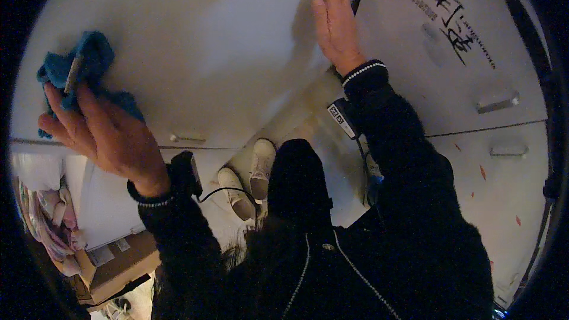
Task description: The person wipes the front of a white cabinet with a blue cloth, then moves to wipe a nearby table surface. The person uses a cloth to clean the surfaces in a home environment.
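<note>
Blue cloth (95, 59) is grasped by the left hand (111, 133), apparently against a white panel (207, 53); the right hand (339, 26), unclenched, fingers straight, is near the panel's edge.

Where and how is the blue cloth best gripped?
Probably the blue cloth is best pinched from above by its bunched far end: those raised folds lie beyond the left hand's fingertips, while the hand partly covers the nearer part.

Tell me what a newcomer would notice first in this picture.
Probably the bright blue cloth at the left, touched by the left hand against a pale panel. Next, likely, the right hand, outstretched near the top edge, and the bold black writing at upper right.
</note>
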